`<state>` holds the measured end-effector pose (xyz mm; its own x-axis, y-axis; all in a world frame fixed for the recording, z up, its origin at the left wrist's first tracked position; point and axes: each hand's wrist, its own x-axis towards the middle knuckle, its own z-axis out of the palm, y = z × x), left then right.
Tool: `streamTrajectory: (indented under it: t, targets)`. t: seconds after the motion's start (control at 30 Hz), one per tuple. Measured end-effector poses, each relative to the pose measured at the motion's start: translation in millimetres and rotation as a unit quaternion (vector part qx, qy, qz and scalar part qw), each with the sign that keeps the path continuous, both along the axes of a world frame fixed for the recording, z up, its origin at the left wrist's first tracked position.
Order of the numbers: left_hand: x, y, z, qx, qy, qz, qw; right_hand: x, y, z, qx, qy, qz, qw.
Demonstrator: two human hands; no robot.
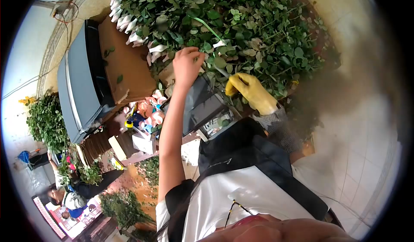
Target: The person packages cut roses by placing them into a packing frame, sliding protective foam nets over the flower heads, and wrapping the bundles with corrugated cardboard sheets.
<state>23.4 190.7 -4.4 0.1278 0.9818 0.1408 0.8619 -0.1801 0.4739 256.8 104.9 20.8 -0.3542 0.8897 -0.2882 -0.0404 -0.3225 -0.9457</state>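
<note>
My bare left hand is at the near edge of a big heap of leafy green stems. Its fingers are curled together, and whatever is between them is hidden. To its right, my right hand wears a yellow rubber glove and is closed around a thin grey blade-like tool that points up at the leaves. White-wrapped flower heads line the heap's left side. One loose white wrap lies on the leaves, near a pale green strip.
A dark flat panel lies below my hands. An open cardboard box stands at left beside a grey-blue cabinet. Pink petals and a white box sit near my left forearm. Another person is at lower left.
</note>
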Motion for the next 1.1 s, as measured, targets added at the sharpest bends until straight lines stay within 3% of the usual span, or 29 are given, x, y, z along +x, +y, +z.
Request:
streamTrajectory:
  t: [0.03,0.1,0.17,0.27,0.3,0.37,0.43,0.5,0.53,0.57,0.67,0.73,0.83,0.87,0.97,1.07,1.1]
  targets:
    - [17,2,-14,-0.041,0.120,0.026,0.992,-3,3,-1,-0.050,0.009,-0.014,0.999]
    - [27,5,-93,0.101,0.343,0.072,0.931,-5,2,-15,-0.085,0.021,-0.037,0.996]
    - [34,-3,-71,0.088,0.359,0.111,0.923,2,-2,-16,-0.101,0.060,-0.055,0.992]
    - [16,-24,-31,-0.054,0.069,-0.007,0.996,14,-23,-29,-0.154,0.118,-0.012,0.981]
    - [16,-36,-21,-0.055,0.074,-0.005,0.996,18,-32,-37,-0.177,0.147,0.010,0.973]
    - [13,-66,0,-0.177,-0.083,-0.057,0.979,16,-62,-72,-0.227,0.234,0.000,0.945]
    - [20,-92,-14,-0.128,-0.041,-0.068,0.989,23,-75,-78,-0.173,0.098,-0.013,0.980]
    - [36,-103,-26,-0.080,-0.005,-0.074,0.994,31,-63,-77,-0.012,-0.038,-0.029,0.999]
    - [44,-102,-30,-0.070,0.048,-0.048,0.995,30,-53,-77,0.031,-0.033,-0.055,0.997]
    - [50,-102,-33,-0.061,0.102,-0.025,0.993,31,-41,-67,0.029,-0.036,-0.054,0.997]
    - [53,-102,-41,-0.015,0.083,-0.003,0.996,30,-33,-56,0.029,-0.001,-0.038,0.999]
    - [50,-104,-44,0.013,0.075,-0.001,0.997,32,-48,-49,-0.022,-0.047,0.028,0.998]
    - [55,-103,-48,0.018,0.067,0.014,0.998,16,-79,-64,-0.118,-0.037,0.056,0.991]
    - [56,-103,-47,0.014,0.063,0.019,0.998,7,-93,-106,-0.110,-0.018,0.029,0.993]
    - [53,-103,-46,-0.008,0.064,0.030,0.997,-16,-78,-155,-0.116,-0.136,-0.006,0.984]
    - [35,-106,-34,0.020,-0.088,-0.040,0.995,-16,-52,-191,-0.118,-0.256,0.008,0.959]
    - [24,-117,-21,0.021,-0.091,-0.032,0.995,-16,-53,-196,-0.112,-0.292,0.015,0.950]
